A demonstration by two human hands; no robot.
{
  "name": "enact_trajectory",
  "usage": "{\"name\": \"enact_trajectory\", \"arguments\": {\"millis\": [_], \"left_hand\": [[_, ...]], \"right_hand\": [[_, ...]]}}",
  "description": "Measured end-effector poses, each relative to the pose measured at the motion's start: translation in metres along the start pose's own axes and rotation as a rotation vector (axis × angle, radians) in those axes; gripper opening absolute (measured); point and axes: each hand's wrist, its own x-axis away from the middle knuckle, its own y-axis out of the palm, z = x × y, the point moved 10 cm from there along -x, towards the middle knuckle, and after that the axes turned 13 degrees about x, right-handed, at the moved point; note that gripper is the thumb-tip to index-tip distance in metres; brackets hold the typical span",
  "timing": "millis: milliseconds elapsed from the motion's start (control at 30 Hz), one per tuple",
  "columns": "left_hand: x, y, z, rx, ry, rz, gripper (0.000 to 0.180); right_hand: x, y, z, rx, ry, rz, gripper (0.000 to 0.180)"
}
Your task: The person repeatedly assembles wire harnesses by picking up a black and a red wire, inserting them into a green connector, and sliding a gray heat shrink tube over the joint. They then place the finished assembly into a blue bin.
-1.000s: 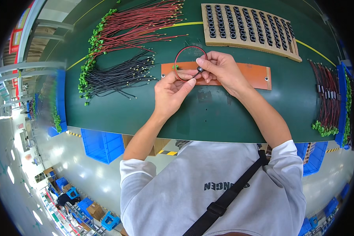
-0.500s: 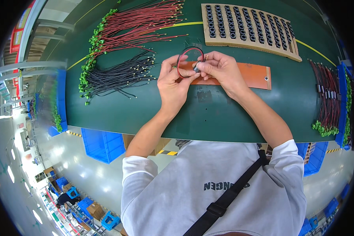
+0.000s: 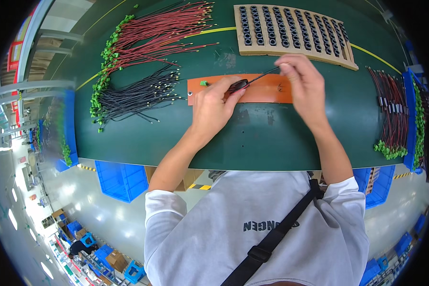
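My left hand (image 3: pixel 212 102) is closed on a small dark part (image 3: pixel 239 86), mostly hidden by the fingers, over the orange strip. From it a thin black wire (image 3: pixel 264 75) stretches up to the right. Its far end is pinched between the fingertips of my right hand (image 3: pixel 304 83). Next to my left fingers, a green connector (image 3: pixel 203 83) shows against the left part of the orange strip (image 3: pixel 267 91). Whether it joins the held part is hidden by my hand.
Red wires (image 3: pixel 167 24) and black wires (image 3: pixel 138 93) with green connectors lie at the left. A cardboard tray (image 3: pixel 249 49) of black ring-shaped parts sits at the back. Finished-looking wire bundles (image 3: pixel 391 114) lie at the right by a blue bin (image 3: pixel 409 121). Blue crates (image 3: pixel 122 180) stand below the table edge.
My hands have moved apart, the right one going right. The red and black wire loop between them is gone from sight; a black wire is now drawn straight. The green connector has come into view.
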Motion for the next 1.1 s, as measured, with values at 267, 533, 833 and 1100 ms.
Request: {"name": "enact_trajectory", "arguments": {"millis": [267, 533, 833, 1100], "left_hand": [[-0.043, 0.013, 0.055, -0.018, 0.502, -0.218, 0.021], [-0.047, 0.061, -0.006, 0.366, 0.069, -0.327, 0.011], [-0.045, 0.064, -0.013, 0.558, 0.027, -0.338, 0.011], [-0.046, 0.061, -0.01, 0.457, 0.005, -0.393, 0.014]], "right_hand": [[0.026, -0.012, 0.056, -0.303, 0.165, -0.063, 0.016], [0.029, 0.001, 0.065, -0.316, 0.319, -0.039, 0.018], [0.035, 0.013, 0.07, -0.369, 0.387, -0.139, 0.018], [0.034, 0.012, 0.071, -0.327, 0.45, -0.147, 0.024]]}}
